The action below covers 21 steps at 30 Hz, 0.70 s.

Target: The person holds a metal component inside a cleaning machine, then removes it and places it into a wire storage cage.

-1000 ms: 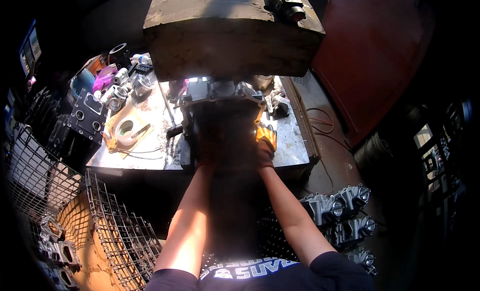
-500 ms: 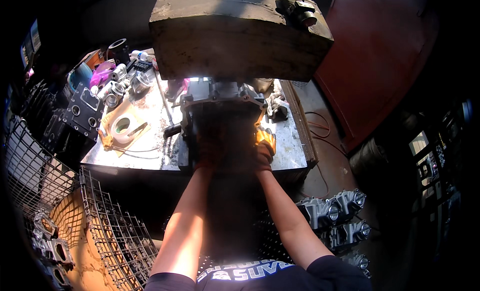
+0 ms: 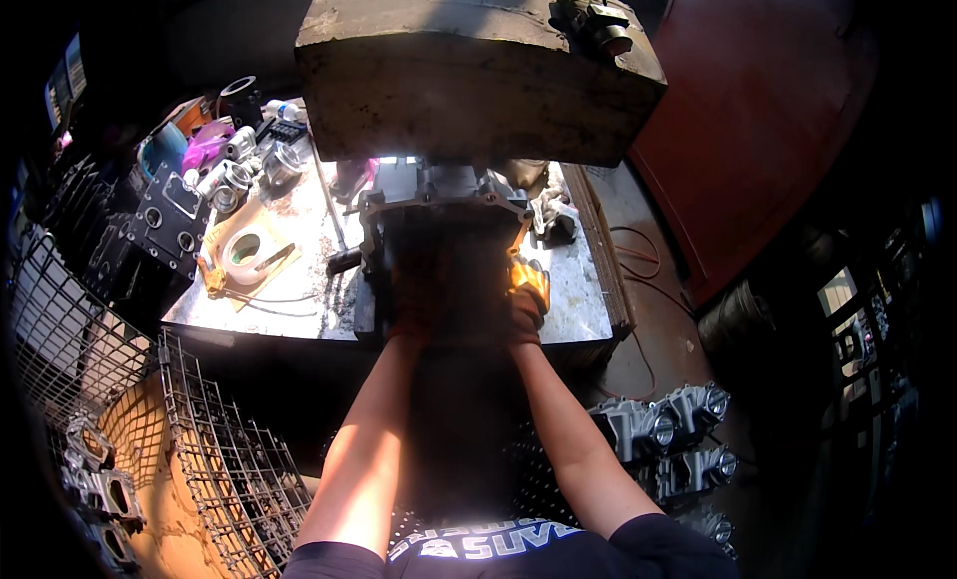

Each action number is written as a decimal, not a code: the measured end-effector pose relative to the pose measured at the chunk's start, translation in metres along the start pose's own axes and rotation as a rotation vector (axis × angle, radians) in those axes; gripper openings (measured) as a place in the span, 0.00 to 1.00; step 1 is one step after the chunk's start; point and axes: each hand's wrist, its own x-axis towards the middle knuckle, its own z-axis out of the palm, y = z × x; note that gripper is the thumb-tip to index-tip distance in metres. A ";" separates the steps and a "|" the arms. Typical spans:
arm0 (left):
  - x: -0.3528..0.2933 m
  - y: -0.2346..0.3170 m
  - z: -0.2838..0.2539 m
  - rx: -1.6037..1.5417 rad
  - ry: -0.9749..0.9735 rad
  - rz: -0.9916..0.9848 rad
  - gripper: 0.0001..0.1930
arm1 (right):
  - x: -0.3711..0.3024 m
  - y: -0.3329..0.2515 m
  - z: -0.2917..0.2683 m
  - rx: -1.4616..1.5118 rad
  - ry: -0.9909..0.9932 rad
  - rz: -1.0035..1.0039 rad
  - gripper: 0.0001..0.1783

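A dark metal engine casing (image 3: 444,215) with a bolt-holed flange along its top edge stands on the bench in front of me. Deep shadow covers most of its near face. At its right side my right hand (image 3: 527,288), in an orange-yellow work glove with a dark red cuff, has its fingers curled against the casing. My left hand (image 3: 411,305), gloved as well, reaches to the casing's left part. Shadow hides those fingers. A dark cylindrical stub (image 3: 344,260) sticks out beside the casing on the left.
The metal-topped bench (image 3: 588,305) carries a tape roll (image 3: 242,252) on cardboard and silver parts (image 3: 281,163). A large wooden block (image 3: 478,96) overhangs the back. Wire mesh baskets (image 3: 224,434) stand at lower left, silver castings (image 3: 663,420) at lower right. A hose (image 3: 643,245) lies on the floor.
Almost nothing differs: both gloved hands stay at the casing, and the view has shifted very slightly.
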 end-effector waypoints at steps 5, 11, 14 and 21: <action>0.003 0.001 -0.002 -0.013 0.039 0.016 0.39 | -0.015 0.014 0.023 -1.012 -0.026 -0.216 0.22; 0.004 0.001 -0.008 -0.037 0.122 0.038 0.39 | -0.010 0.016 0.023 -1.616 -0.015 -0.488 0.19; 0.003 0.001 -0.012 -0.014 0.116 0.035 0.39 | -0.011 0.019 0.028 -1.708 0.002 -0.534 0.22; 0.005 0.004 -0.013 -0.092 0.164 0.041 0.33 | -0.016 0.025 0.032 -2.275 0.190 -0.458 0.36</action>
